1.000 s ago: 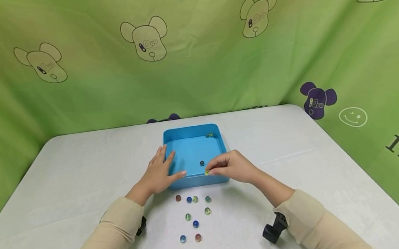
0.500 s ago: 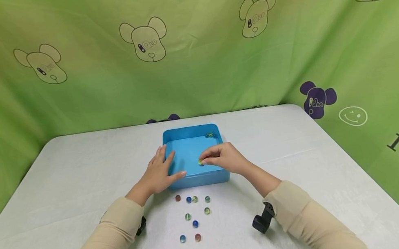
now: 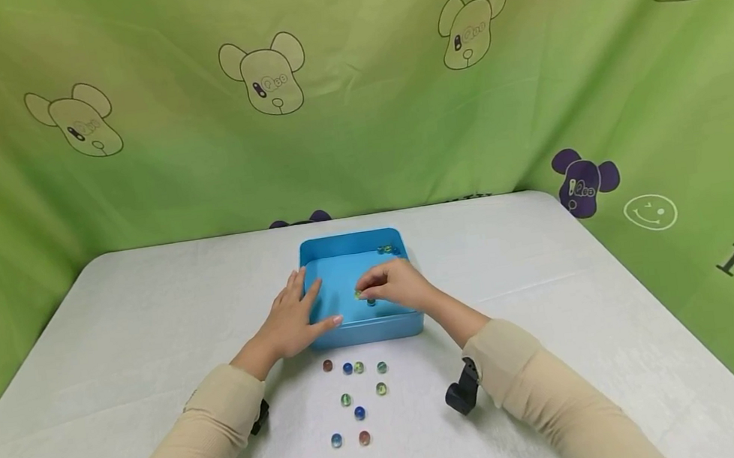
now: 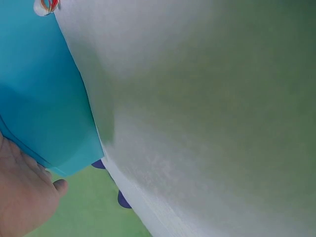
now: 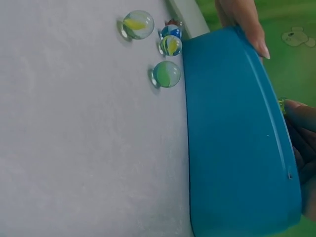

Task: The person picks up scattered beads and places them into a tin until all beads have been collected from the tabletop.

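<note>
A shallow blue box [image 3: 367, 332] stands on the white table. My left hand [image 3: 287, 320] rests with spread fingers over its left side and front left corner. Between thumb and fingertips of my right hand [image 3: 395, 286] is a yellow-green glass marble [image 3: 358, 295], held over the box's inside. In the right wrist view that marble [image 5: 282, 105] peeks above the box rim. Just below the right fingertips a dark marble [image 3: 372, 302] lies in the box, partly covered by the hand. Several more marbles [image 3: 387, 249] cluster in the far right corner.
On the table in front of the box lie several loose marbles: a reddish-brown one [image 3: 327, 366], a dark blue one [image 3: 359, 413], a green one [image 3: 346, 399], and others. A green patterned cloth [image 3: 371, 145] hangs behind the table and on both sides.
My right hand has moved from the box's front rim inward and to the left, carrying the yellow-green marble. My left hand has stayed in place.
</note>
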Motion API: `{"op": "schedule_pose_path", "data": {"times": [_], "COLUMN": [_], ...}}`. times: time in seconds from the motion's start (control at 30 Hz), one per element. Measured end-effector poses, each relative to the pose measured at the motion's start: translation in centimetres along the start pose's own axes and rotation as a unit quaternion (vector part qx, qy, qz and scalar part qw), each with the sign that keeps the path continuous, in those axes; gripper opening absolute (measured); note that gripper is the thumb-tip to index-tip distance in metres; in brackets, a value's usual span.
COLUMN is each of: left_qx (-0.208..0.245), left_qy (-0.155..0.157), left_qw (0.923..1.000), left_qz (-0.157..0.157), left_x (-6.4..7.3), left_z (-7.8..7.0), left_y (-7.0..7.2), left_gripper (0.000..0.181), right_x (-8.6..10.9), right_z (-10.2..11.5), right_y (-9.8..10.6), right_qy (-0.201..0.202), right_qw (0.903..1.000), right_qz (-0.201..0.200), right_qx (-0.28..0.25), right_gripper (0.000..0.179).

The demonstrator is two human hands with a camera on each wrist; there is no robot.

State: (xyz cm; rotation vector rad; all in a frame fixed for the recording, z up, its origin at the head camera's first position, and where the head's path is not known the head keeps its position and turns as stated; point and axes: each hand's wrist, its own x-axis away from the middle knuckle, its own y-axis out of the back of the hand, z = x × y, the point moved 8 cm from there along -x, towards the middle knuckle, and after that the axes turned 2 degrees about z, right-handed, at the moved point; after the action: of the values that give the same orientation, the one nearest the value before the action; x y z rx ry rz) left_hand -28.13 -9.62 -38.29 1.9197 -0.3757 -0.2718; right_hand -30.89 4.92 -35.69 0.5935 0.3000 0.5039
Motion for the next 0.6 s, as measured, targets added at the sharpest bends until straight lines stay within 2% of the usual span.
{"op": "schedule_pose_path", "data": {"times": [0.23, 0.6], "left_qx": [0.002, -0.001], "left_qy": [0.003, -0.006], "left_qw": [1.0000, 1.0000], "left_qz": [0.000, -0.003], "left_x": [0.0, 0.1], "left_z": [0.1, -0.1], "left_y": [-0.1, 0.0], "left_gripper": [0.083, 0.083], "right_x": [-1.1, -2.5], "right_z": [-0.8, -1.4], "right_y": [-0.7, -1.8], "right_qy": [-0.012, -0.022], "right_qw": [0.9995, 0.9955], "right_qz": [0.007, 0.040], "right_qx": [0.029, 0.084], "right_gripper": [0.015, 0.011]}}
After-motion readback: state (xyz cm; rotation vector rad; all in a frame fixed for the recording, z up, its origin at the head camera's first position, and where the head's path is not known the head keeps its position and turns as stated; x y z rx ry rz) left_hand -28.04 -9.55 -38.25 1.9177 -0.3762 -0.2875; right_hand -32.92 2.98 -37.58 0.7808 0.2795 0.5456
